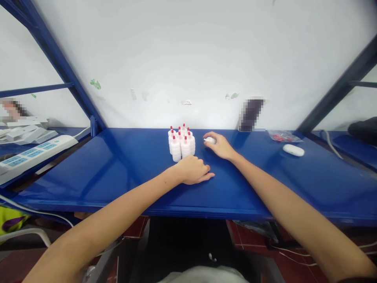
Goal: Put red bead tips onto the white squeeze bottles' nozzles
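Observation:
A tight cluster of several white squeeze bottles (176, 150) with red tips stands upright on the blue table. My left hand (193, 169) rests on the table just in front of them, palm down. Its thumb and a finger point right with a gap between them, and nothing shows in its grasp; the other fingers are partly hidden. To the right of the cluster, my right hand (219, 145) is closed around a small white bottle (210, 140). That bottle lies tilted on its side, its narrow tip pointing left with no red cap visible on it.
A clear bag with red pieces (284, 136) and a white oval case (293, 150) lie on the table's right side. At left are a white power strip (38, 155) and white boxes (29, 131). Blue frame posts (63, 59) flank the white wall behind.

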Demonstrator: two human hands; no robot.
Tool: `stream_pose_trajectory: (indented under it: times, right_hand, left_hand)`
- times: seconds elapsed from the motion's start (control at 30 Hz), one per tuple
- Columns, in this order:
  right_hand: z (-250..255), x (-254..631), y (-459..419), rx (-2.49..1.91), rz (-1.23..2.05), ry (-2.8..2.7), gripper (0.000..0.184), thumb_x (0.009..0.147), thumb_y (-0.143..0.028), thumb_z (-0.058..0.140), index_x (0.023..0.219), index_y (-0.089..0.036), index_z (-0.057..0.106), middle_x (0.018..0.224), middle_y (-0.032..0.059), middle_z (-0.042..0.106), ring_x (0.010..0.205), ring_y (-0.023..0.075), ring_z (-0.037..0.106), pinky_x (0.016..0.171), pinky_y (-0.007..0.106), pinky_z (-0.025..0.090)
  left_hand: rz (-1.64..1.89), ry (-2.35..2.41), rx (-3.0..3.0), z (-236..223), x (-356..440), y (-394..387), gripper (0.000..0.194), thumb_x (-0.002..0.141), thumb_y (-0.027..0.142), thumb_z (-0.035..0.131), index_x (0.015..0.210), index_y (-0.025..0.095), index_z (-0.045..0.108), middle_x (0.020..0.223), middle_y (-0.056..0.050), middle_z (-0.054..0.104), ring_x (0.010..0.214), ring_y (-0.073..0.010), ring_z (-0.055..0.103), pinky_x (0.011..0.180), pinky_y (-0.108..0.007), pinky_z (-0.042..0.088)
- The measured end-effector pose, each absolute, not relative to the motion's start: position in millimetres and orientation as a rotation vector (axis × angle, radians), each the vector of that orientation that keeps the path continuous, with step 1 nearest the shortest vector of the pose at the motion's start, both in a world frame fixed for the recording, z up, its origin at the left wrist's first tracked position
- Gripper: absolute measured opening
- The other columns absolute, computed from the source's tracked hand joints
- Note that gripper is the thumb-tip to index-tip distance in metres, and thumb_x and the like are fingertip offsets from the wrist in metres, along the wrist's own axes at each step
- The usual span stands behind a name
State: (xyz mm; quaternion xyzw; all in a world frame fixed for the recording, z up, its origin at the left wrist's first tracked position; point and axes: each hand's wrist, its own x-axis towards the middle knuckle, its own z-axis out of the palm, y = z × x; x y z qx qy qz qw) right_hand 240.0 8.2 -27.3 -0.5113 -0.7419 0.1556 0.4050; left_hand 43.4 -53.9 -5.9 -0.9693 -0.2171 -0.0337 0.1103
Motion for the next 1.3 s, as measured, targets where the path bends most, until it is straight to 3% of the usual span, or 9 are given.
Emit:
stream_pose_trajectory:
  times: [0.17,0.3,0.6,0.73,1.03,1.3]
  right_hand:
    - [-29.5,238.0,8.1,-1.283,0.333,-1.912,0.027,0.082,-0.033,0.058,0.106,-0.023,0.066,0.102,0.0028,0.071,0.085,0.0214,0.064,0.084,0.035,0.047]
    - [-32.9,240.9,11.6,-1.296,0.373,-1.735,0.031,0.085,-0.036,0.053,0.110,-0.022,0.064,0.087,0.0025,0.069,0.074,0.0201,0.063,0.075,0.033,0.049]
    - [-32.3,243.6,15.9,-1.243,0.584,-1.533,0.023,0.083,-0.037,0.053,0.092,-0.019,0.063,0.067,0.0001,0.062,0.061,0.0163,0.060,0.064,0.029,0.048]
    - [-32.0,244.7,14.7,-1.216,0.642,-1.476,0.023,0.083,-0.038,0.054,0.090,-0.018,0.063,0.066,-0.0001,0.061,0.059,0.0150,0.059,0.060,0.027,0.047]
    - [-29.4,238.0,4.4,-1.297,0.408,-1.743,0.022,0.085,-0.037,0.055,0.089,-0.018,0.065,0.068,0.0011,0.065,0.063,0.0169,0.060,0.065,0.028,0.046]
    - [-22.2,223.2,-14.8,-1.159,0.395,-1.863,0.016,0.083,-0.030,0.053,0.088,-0.018,0.063,0.066,-0.0004,0.062,0.062,0.0159,0.056,0.064,0.027,0.042]
  left_hand:
    - [-0.090,-0.579,-2.846,-6.7,38.7,-52.5,0.048,0.100,0.042,0.037,0.076,0.016,0.068,0.063,-0.009,0.066,0.053,-0.0206,0.063,0.055,-0.029,0.038]
    - [-0.134,-0.528,-2.917,-6.9,33.6,-48.4,0.049,0.101,0.042,0.037,0.071,0.018,0.067,0.062,-0.007,0.066,0.053,-0.0176,0.061,0.053,-0.027,0.032]
    - [-0.178,-0.496,-3.105,-3.2,27.6,-41.5,0.048,0.102,0.046,0.034,0.071,0.018,0.059,0.059,-0.002,0.060,0.053,-0.0148,0.055,0.054,-0.027,0.028]
    - [-0.219,-0.459,-3.252,-3.5,24.8,-37.1,0.050,0.102,0.049,0.032,0.069,0.018,0.053,0.058,-0.001,0.056,0.052,-0.0135,0.050,0.056,-0.027,0.029]
    - [-0.374,-0.542,-3.355,-8.1,24.1,-18.9,0.051,0.103,0.046,0.030,0.066,0.017,0.049,0.057,0.001,0.051,0.051,-0.0122,0.043,0.059,-0.028,0.029]
    - [-0.447,-0.717,-3.289,-14.8,22.8,-6.7,0.051,0.102,0.047,0.033,0.067,0.016,0.055,0.056,0.001,0.050,0.051,-0.0116,0.044,0.057,-0.026,0.030]
